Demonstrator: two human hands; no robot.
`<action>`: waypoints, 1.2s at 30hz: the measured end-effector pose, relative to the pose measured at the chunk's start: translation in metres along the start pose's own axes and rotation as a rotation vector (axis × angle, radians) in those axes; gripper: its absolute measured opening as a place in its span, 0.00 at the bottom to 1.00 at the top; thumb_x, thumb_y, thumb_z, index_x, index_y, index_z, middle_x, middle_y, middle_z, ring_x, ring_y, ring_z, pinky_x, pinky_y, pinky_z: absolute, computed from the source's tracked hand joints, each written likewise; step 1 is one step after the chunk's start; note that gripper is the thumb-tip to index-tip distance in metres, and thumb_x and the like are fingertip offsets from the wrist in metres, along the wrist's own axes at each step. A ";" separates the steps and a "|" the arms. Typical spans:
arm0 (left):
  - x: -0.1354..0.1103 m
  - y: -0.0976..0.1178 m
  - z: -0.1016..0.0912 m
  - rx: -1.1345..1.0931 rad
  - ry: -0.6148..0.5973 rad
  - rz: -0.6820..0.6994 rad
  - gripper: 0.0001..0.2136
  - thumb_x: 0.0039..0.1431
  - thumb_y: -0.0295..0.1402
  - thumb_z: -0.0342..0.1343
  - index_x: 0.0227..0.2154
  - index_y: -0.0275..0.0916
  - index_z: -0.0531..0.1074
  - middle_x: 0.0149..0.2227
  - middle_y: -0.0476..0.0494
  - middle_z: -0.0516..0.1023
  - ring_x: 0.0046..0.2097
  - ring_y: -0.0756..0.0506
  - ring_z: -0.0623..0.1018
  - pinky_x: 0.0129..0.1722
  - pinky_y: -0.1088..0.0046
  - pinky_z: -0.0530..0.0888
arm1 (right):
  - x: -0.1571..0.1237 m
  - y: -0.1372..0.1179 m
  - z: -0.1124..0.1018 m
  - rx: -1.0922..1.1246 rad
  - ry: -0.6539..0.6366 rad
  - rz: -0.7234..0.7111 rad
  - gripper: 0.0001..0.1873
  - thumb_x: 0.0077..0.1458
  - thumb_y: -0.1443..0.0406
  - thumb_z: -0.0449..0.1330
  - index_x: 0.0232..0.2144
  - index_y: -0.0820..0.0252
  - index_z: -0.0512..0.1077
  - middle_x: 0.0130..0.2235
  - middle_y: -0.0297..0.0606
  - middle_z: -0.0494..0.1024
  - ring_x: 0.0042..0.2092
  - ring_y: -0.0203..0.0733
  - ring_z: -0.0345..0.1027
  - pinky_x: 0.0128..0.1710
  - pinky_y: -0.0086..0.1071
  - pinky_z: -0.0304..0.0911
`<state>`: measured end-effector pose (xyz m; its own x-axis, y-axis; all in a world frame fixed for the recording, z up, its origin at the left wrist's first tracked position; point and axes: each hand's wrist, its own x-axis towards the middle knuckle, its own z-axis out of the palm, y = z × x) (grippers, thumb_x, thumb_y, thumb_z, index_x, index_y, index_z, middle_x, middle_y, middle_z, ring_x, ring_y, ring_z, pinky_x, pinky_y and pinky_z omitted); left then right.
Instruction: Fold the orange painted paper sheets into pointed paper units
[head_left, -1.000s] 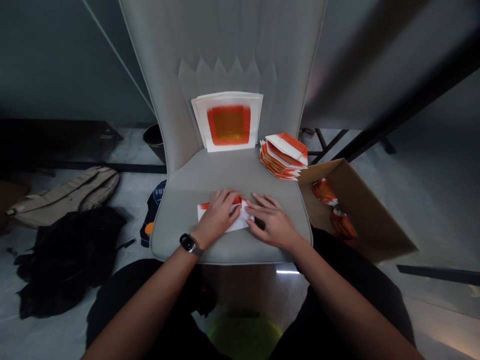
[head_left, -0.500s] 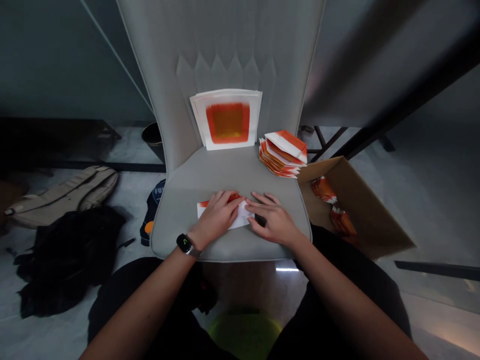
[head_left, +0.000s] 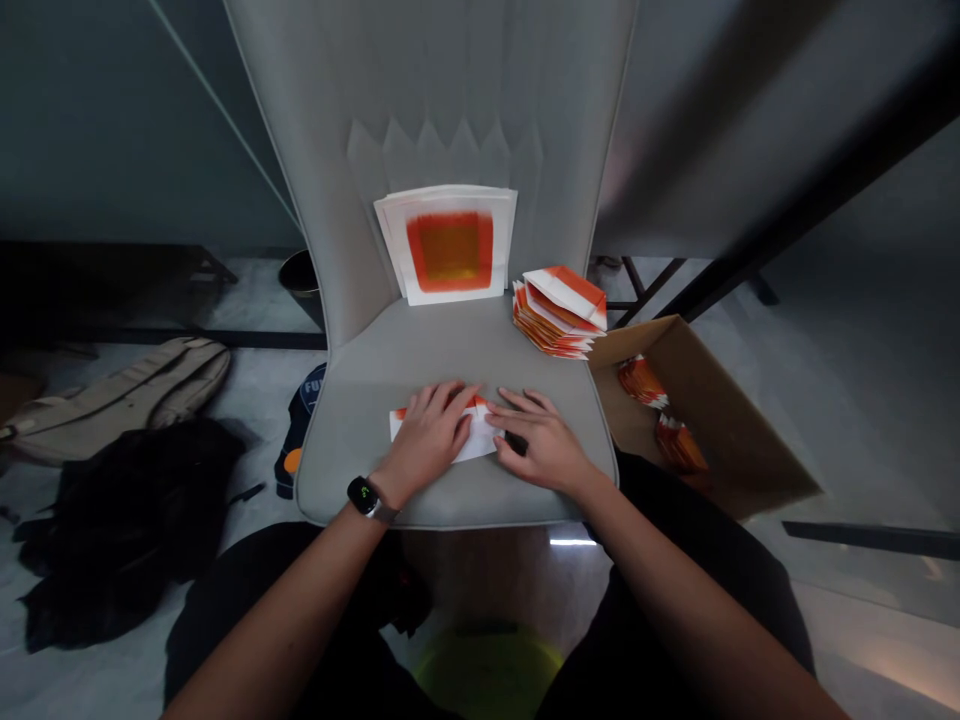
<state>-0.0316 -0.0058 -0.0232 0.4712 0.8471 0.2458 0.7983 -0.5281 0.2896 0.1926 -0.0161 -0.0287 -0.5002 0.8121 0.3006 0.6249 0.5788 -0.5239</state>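
A white-and-orange folded paper lies near the front edge of the grey padded chair seat, pressed under the flat, open grip of the left hand, the open right hand touching its end; a stack of folded orange-edged papers sits at the seat's back right corner

"Hands?"

"Side by side, palms down, left hand and right hand just apart, spread and lightly curved."

"Arms?"

"Both reaching forward and inward, left forearm and right forearm slanting up from the lower corners, wrists nearly straight."
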 end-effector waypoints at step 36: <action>0.001 0.004 0.000 0.094 -0.029 0.090 0.17 0.71 0.30 0.50 0.60 0.39 0.71 0.63 0.39 0.72 0.59 0.35 0.69 0.53 0.54 0.69 | 0.002 0.001 0.004 -0.019 -0.042 0.013 0.22 0.61 0.60 0.60 0.56 0.56 0.76 0.60 0.39 0.75 0.68 0.51 0.61 0.69 0.55 0.51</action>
<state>-0.0284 -0.0072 -0.0217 0.5525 0.7985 0.2392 0.7832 -0.5955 0.1790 0.1902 -0.0139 -0.0315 -0.5165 0.8160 0.2594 0.6425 0.5696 -0.5126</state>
